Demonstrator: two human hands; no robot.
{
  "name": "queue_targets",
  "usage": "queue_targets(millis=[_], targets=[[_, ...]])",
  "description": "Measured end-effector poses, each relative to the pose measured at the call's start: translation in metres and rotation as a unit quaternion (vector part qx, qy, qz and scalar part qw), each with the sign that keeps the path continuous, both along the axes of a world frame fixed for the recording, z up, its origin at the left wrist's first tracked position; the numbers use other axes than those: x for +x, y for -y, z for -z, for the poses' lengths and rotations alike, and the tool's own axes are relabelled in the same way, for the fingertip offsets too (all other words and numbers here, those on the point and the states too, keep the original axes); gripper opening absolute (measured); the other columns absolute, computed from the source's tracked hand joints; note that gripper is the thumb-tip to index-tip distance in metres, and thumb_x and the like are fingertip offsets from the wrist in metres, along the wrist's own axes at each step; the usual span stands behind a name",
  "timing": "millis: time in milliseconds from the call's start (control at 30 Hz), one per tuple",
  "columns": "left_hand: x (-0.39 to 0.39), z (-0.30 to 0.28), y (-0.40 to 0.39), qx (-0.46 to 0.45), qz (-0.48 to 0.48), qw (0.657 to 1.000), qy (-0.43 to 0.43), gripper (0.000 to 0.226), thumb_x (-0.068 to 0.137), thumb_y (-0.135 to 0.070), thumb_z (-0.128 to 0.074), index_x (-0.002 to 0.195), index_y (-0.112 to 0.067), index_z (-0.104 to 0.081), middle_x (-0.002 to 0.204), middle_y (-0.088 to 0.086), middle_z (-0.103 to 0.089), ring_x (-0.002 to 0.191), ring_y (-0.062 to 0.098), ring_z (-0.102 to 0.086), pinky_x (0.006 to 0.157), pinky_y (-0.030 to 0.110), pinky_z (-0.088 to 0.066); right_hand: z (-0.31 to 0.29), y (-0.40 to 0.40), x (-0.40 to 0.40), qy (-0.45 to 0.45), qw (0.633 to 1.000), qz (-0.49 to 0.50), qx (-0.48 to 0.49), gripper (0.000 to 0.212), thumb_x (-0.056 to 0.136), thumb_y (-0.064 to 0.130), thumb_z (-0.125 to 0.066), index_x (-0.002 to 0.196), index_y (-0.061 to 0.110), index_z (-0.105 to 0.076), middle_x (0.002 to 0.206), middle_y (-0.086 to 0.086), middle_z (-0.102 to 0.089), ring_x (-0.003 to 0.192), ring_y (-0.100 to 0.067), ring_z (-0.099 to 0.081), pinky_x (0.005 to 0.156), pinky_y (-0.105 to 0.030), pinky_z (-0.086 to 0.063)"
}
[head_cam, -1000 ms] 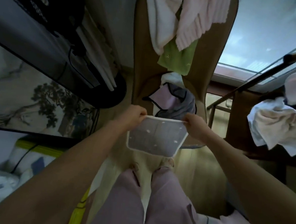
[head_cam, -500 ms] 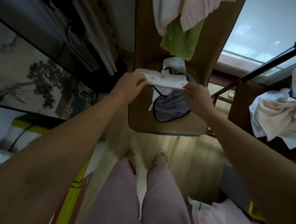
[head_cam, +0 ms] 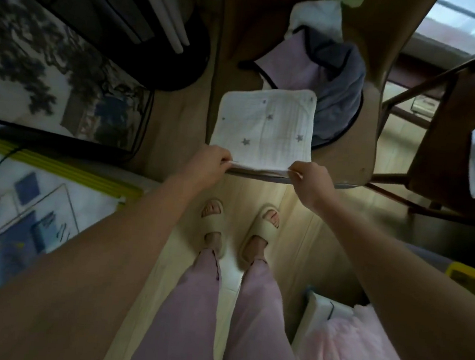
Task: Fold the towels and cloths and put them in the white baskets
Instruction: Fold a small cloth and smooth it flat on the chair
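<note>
Both hands — left hand [head_cam: 208,164], right hand [head_cam: 309,176] — pinch the near corners of the white star-printed muslin cloth [head_cam: 264,127], spreading it flat on the brown chair seat [head_cam: 345,158] for folding.

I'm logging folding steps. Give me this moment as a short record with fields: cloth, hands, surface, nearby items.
cloth: white star-print cloth, spread flat
hands: left hand and right hand each pinch a near corner
surface: brown chair seat
nearby items: grey and pink cloths heaped behind it on the seat
fold: not yet made
</note>
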State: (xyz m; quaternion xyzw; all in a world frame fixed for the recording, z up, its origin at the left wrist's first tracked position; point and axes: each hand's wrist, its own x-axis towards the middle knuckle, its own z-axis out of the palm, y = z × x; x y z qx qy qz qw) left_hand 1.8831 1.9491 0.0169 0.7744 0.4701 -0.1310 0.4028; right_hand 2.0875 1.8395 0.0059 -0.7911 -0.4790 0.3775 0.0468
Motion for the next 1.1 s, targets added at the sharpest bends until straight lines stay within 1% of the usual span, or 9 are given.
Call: queue_targets(millis=[100, 300, 400, 500, 633, 700, 833, 1000, 1100], targets=[[-0.008, 0.009, 0.007, -0.022, -0.013, 1.000, -0.006, 0.024, 0.099, -0.018, -0.049, 0.108, -0.006, -0.068, 0.104, 0.011, -0.066, 0.091, 0.018, -0.057, 0.075, 0.025, -0.038, 0.005, 0.001, -0.004, -0.005, 1.000, -0.002, -0.018, 0.022, 0.097, 0.014, -0.048, 0.101, 0.008, -0.069, 0.102, -0.014, -0.069, 0.092, -0.035, -0.061, 0.075, -0.040, -0.051], [-0.011, 0.013, 0.010, -0.052, -0.001, 0.999, -0.007, 0.023, 0.100, -0.018, -0.049, 0.104, -0.007, -0.069, 0.100, 0.009, -0.066, 0.092, 0.020, -0.060, 0.074, 0.027, -0.045, 0.003, -0.006, -0.001, 0.010, 0.997, -0.044, -0.067, 0.024, 0.099, 0.020, -0.048, 0.104, 0.010, -0.069, 0.105, -0.013, -0.066, 0.097, -0.033, -0.059, 0.068, -0.032, -0.041], [-0.003, 0.022, -0.008, -0.015, -0.048, 0.999, 0.015, 0.021, 0.100, -0.022, -0.047, 0.101, -0.012, -0.066, 0.097, 0.006, -0.065, 0.088, 0.017, -0.058, 0.067, 0.024, -0.043, 0.004, -0.028, 0.009, 0.039, 0.999, -0.027, -0.008, 0.021, 0.097, 0.022, -0.049, 0.099, 0.012, -0.068, 0.097, -0.012, -0.068, 0.090, -0.034, -0.060, 0.064, -0.032, -0.039], [0.014, 0.043, -0.041, 0.033, -0.123, 0.990, 0.052, 0.023, 0.101, -0.023, -0.047, 0.104, -0.009, -0.066, 0.099, 0.008, -0.066, 0.091, 0.021, -0.060, 0.077, 0.034, -0.049, 0.018, -0.067, 0.020, 0.091, 0.993, -0.005, 0.077, 0.021, 0.098, 0.023, -0.048, 0.096, 0.012, -0.066, 0.090, -0.013, -0.068, 0.086, -0.036, -0.061, 0.062, -0.035, -0.039], [0.032, 0.082, -0.073, 0.045, -0.187, 0.978, 0.084, 0.026, 0.100, -0.025, -0.048, 0.109, -0.009, -0.067, 0.108, 0.010, -0.068, 0.097, 0.023, -0.062, 0.086, 0.041, -0.052, 0.046, -0.099, 0.025, 0.140, 0.979, 0.001, 0.145, 0.022, 0.097, 0.023, -0.048, 0.078, 0.014, -0.055, 0.085, -0.011, -0.067, 0.083, -0.035, -0.058, 0.067, -0.033, -0.028], [0.036, 0.097, -0.079, 0.051, -0.192, 0.976, 0.085, 0.026, 0.100, -0.026, -0.048, 0.109, -0.010, -0.067, 0.107, 0.009, -0.068, 0.095, 0.021, -0.062, 0.084, 0.040, -0.052, 0.060, -0.103, 0.027, 0.147, 0.977, 0.006, 0.156, 0.020, 0.095, 0.021, -0.048, 0.077, 0.016, -0.053, 0.086, -0.010, -0.067, 0.082, -0.033, -0.058, 0.069, -0.033, -0.026], [0.039, 0.114, -0.088, 0.082, -0.176, 0.978, 0.073, 0.026, 0.100, -0.028, -0.048, 0.101, -0.012, -0.068, 0.099, 0.007, -0.068, 0.089, 0.020, -0.062, 0.080, 0.041, -0.052, 0.078, -0.109, 0.032, 0.178, 0.969, -0.006, 0.169, 0.023, 0.096, 0.023, -0.047, 0.084, 0.010, -0.060, 0.089, -0.012, -0.068, 0.082, -0.035, -0.058, 0.069, -0.033, -0.025], [0.041, 0.124, -0.091, 0.115, -0.157, 0.979, 0.064, 0.027, 0.100, -0.029, -0.047, 0.101, -0.010, -0.067, 0.102, 0.009, -0.067, 0.090, 0.023, -0.061, 0.080, 0.043, -0.050, 0.088, -0.113, 0.033, 0.209, 0.963, -0.021, 0.167, 0.024, 0.096, 0.023, -0.047, 0.085, 0.006, -0.060, 0.089, -0.015, -0.066, 0.082, -0.037, -0.058, 0.065, -0.034, -0.026], [0.039, 0.131, -0.091, 0.129, -0.144, 0.979, 0.065, 0.025, 0.098, -0.029, -0.050, 0.104, -0.011, -0.066, 0.106, 0.010, -0.063, 0.092, 0.024, -0.060, 0.081, 0.044, -0.050, 0.092, -0.112, 0.030, 0.243, 0.952, -0.034, 0.182, 0.015, 0.091, 0.019, -0.054, 0.090, 0.006, -0.062, 0.094, -0.016, -0.063, 0.087, -0.037, -0.056, 0.069, -0.039, -0.032]])
